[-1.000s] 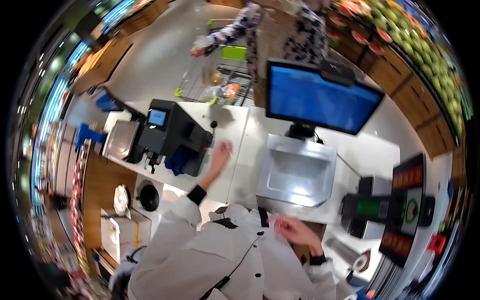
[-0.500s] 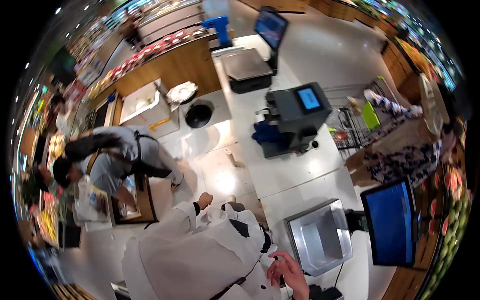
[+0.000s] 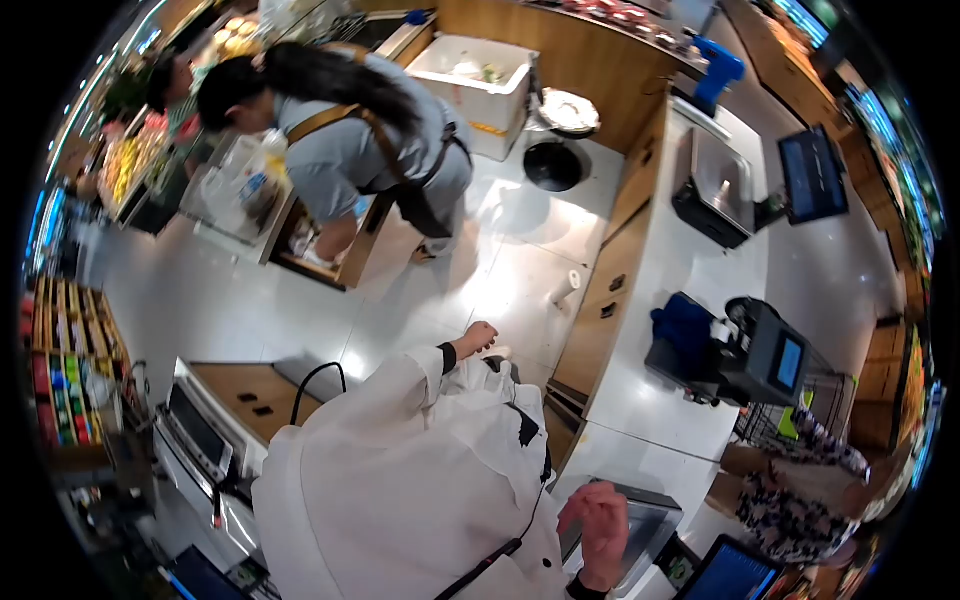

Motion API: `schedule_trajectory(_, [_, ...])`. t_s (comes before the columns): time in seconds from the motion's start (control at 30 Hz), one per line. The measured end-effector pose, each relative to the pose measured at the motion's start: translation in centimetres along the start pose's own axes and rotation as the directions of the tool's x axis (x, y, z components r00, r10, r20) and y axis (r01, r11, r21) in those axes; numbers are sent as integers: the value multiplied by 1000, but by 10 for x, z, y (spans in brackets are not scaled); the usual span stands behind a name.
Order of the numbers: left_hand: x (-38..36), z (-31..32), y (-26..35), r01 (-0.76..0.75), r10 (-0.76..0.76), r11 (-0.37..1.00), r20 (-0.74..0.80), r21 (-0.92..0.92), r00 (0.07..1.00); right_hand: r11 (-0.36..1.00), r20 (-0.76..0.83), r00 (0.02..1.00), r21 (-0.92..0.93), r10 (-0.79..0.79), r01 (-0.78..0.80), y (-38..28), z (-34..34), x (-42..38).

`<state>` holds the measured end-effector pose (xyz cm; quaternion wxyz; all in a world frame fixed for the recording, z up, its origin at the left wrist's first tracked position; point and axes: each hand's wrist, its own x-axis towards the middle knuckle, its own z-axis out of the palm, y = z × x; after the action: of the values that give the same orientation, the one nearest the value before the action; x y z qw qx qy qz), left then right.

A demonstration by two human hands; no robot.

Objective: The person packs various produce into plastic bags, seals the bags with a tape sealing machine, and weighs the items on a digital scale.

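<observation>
My left hand [image 3: 478, 338] hangs in front of the white coat [image 3: 400, 470] I wear, above the tiled floor, its fingers curled in with nothing showing in them. My right hand [image 3: 598, 525] is raised at the lower right, empty, with the fingers loosely bent and the thumb apart. Behind that hand, and partly hidden by it, lies a shiny metal weighing tray [image 3: 645, 520] on the white counter [image 3: 640, 400]. A dark cord runs down the coat front.
A co-worker [image 3: 370, 140] bends over an open drawer [image 3: 345, 240] at the upper left. A white foam box [image 3: 470, 80], a black round bin [image 3: 553, 167] and a paper roll [image 3: 566, 287] stand on the floor. The counter carries a scale [image 3: 715, 180] and a label printer [image 3: 765, 345]; a customer [image 3: 790, 500] stands beyond.
My view has turned left, so the counter and its equipment sit farther right and a machine appears at lower left. My right hand has risen and its fingers have drawn in.
</observation>
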<state>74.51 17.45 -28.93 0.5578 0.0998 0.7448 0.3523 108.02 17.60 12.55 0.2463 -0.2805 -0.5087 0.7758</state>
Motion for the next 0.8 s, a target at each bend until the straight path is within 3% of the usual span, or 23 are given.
schedule_trajectory(0.07, [14,-27,-32,4,-7,998,-61,-60,998,983,62,984,-65,-166,170,3,12,26])
schedule_trajectory(0.17, [-9,-68,-65,93,-133,964,-147,-250,980,994,65,998,-108,23,-16,5,11,55])
schedule_trajectory(0.2, [-18,-82,-73,142,-198,940,-160,-310,967,964,-5,1000,-266,23,-24,8,17,68])
schedule_trajectory(0.23, [-27,-94,-80,180,-257,912,-171,-369,951,962,12,999,-269,49,-44,11,19,80])
schedule_trajectory(0.3, [-31,-112,-118,173,-272,885,-179,-432,945,908,-81,992,-402,95,-120,18,17,105])
schedule_trajectory(0.37, [-42,-122,-138,148,-273,858,-194,-493,942,923,-69,983,-341,168,-181,38,10,123])
schedule_trajectory(0.4, [-53,-124,-139,169,-320,837,-215,-520,923,932,-79,971,-270,228,-240,49,6,131])
schedule_trajectory(0.6, [-71,-99,-177,153,-405,752,-266,-641,875,884,-41,955,-367,295,-289,116,-31,153])
schedule_trajectory(0.7, [-65,-80,-175,161,-395,752,-241,-639,887,865,-72,968,-437,239,-246,165,-68,143])
schedule_trajectory(0.77, [-67,-65,-171,52,-311,760,-292,-648,905,792,-156,953,-529,261,-304,190,-94,130])
schedule_trajectory(0.8, [-71,-62,-170,44,-305,762,-299,-646,904,836,-197,953,-463,228,-296,204,-103,122])
